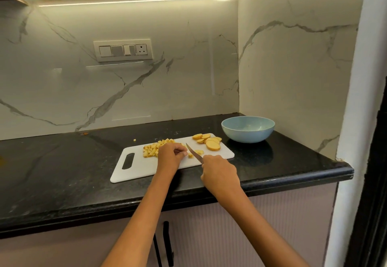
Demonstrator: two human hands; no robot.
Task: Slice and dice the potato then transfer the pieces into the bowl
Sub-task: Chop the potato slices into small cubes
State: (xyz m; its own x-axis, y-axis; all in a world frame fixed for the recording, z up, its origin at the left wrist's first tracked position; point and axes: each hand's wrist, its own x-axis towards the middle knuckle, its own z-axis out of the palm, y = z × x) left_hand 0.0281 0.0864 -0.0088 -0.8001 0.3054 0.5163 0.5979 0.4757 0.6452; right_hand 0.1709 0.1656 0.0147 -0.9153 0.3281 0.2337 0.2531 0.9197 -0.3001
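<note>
A white cutting board (144,167) lies on the black counter. A pile of diced potato (152,148) sits at its back left, and several round potato slices (209,141) lie at its back right. My left hand (170,154) rests curled on the board, fingertips beside small potato pieces (194,153). My right hand (221,174) grips a knife (193,152) by its handle, blade pointing away between my left fingers and the pieces. A light blue bowl (248,129) stands right of the board; I see nothing in it.
One stray potato cube (135,140) lies on the counter (62,162) behind the board. Marble walls close the back and right side. The counter's front edge runs under my forearms, above cabinet doors with black handles (167,243).
</note>
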